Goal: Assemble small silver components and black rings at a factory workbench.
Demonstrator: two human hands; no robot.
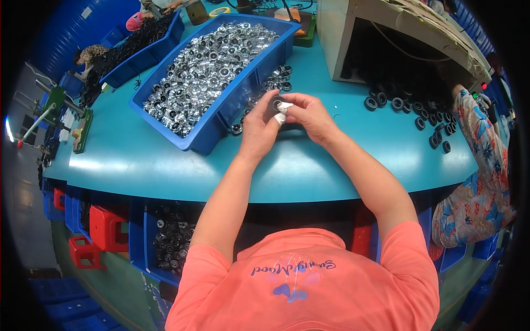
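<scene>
Above the teal table, my left hand (pixel 257 130) and my right hand (pixel 313 118) are brought together, both closed around a small black wheel (pixel 270 110). Its round dark side shows between the fingers, with a lighter hub partly covered. White wrapping covers both thumb tips. Just left of my hands stands a blue bin (pixel 208 122) heaped with small clear-and-silver wheel hubs (pixel 204 71) that have dark centres. A few loose hubs (pixel 282 76) lie on the table beside the bin, close to my left fingers.
Black rubber rings (pixel 397 103) spill from an open-fronted box (pixel 341 44) at the right. A green hand press (pixel 83 129) and another blue bin (pixel 146 52) with black parts stand at left. A person in a floral garment (pixel 477 165) is at the right edge. Red stools (pixel 107 227) stand below.
</scene>
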